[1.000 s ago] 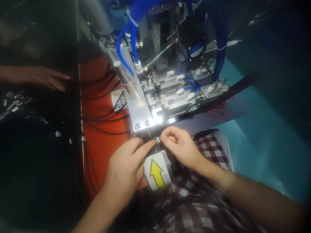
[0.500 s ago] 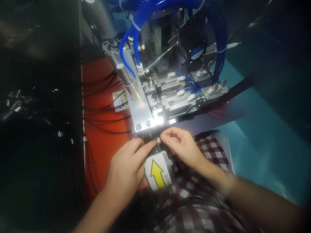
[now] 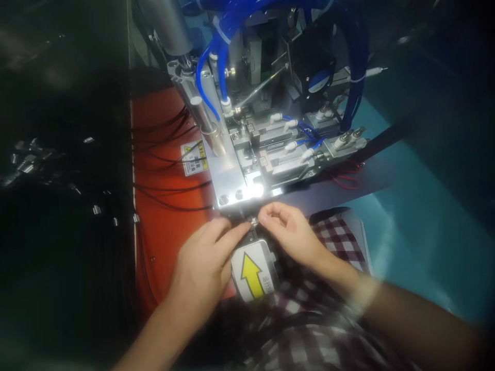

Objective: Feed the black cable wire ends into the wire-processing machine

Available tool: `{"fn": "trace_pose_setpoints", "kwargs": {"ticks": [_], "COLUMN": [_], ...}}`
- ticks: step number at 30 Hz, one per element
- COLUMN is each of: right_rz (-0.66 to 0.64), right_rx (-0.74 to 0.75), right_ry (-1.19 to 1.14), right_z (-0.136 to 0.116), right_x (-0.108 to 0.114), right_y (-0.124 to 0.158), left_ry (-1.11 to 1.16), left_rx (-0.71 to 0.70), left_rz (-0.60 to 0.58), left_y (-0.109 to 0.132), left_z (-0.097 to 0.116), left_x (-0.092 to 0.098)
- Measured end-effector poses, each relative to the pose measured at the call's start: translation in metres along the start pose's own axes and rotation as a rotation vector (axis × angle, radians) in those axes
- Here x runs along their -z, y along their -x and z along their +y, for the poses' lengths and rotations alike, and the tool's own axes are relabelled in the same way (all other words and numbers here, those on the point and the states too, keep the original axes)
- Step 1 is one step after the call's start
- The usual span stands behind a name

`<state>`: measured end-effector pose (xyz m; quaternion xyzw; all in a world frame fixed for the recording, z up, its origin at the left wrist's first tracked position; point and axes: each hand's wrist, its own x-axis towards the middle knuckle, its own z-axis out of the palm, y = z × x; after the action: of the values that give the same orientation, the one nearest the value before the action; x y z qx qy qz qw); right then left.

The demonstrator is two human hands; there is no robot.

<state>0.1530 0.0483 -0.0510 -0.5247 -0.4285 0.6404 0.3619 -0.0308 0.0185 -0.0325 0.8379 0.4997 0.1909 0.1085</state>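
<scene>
A small shiny metal piece [image 3: 254, 222] sits at the front edge of the machine, between my hands. My left hand [image 3: 204, 252] is curled, its thumb tip against the piece's left side; its other fingertips are tucked from sight. On the right side, my right hand [image 3: 290, 232] pinches with thumb and forefinger right beside the piece; what lies between those fingertips is too small to make out. Just above is the bright metal block [image 3: 228, 190] of the machine. Below the fingertips stands a white plate with a yellow arrow [image 3: 251, 273].
Black cables [image 3: 170, 188] cross the orange base plate [image 3: 170, 242] on the left. Loose metal cable ends [image 3: 96, 209] lie in the dark area beyond. Blue air hoses [image 3: 353, 87] arch over the machine's cylinders [image 3: 288, 162]. A checked cloth garment [image 3: 340, 237] is close below.
The view has shifted slightly, so the machine appears a little farther right. Both hands keep nearly the same pose around the small metal piece.
</scene>
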Motion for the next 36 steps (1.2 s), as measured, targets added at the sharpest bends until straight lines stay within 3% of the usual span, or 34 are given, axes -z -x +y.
{"fn": "trace_pose_setpoints", "kwargs": {"ticks": [9, 13, 25, 36], "right_rz": [-0.012, 0.026, 0.032, -0.015], "right_rx": [-0.091, -0.060, -0.106, -0.009], "right_ry": [0.062, 0.140, 0.042, 0.188], "right_z": [-0.003, -0.005, -0.009, -0.004], "right_x": [0.004, 0.007, 0.005, 0.009], "right_y": [-0.002, -0.004, 0.000, -0.005], "left_ry": [0.009, 0.000, 0.008, -0.022], "left_rx": [-0.003, 0.000, 0.008, -0.010], "left_rz": [-0.003, 0.000, -0.005, -0.035], "left_y": [-0.001, 0.000, 0.000, 0.007], "left_z": [-0.001, 0.000, 0.000, -0.008], "left_x": [0.000, 0.000, 0.000, -0.004]}}
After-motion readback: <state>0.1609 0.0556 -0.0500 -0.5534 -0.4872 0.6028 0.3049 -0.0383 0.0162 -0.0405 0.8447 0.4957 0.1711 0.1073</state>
